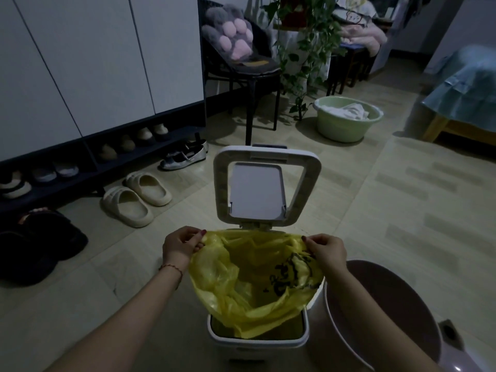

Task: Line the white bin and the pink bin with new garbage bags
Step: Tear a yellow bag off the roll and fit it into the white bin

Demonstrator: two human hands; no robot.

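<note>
There are 2 bins, 1 yellow bag and 2 hands in view. The white bin stands on the floor at 6 o'clock of the picture, its lid swung up and open at 12 o'clock from its mouth. The pink bin sits just beside it at 3 o'clock, tilted so its dark inside faces the camera.

The yellow garbage bag is thin, wrinkled and translucent, with black printed marks on its right inner wall. Its mouth is held wide open above the white bin, and its lower part hangs down into the bin's opening, where the near rim is still uncovered.

Both forearms reach forward from the bottom edge. The left hand pinches the bag's rim at 9 o'clock of the bag, thumb and fingers curled on the plastic; a thin red bracelet circles that wrist. The right hand pinches the rim at 3 o'clock in the same way. The 2 hands are well apart, stretching the opening between them.

At 9 o'clock lie 2 cream slippers by a shoe rack. At 1 o'clock stands 1 green basin holding white cloth, near 1 dark chair.
</note>
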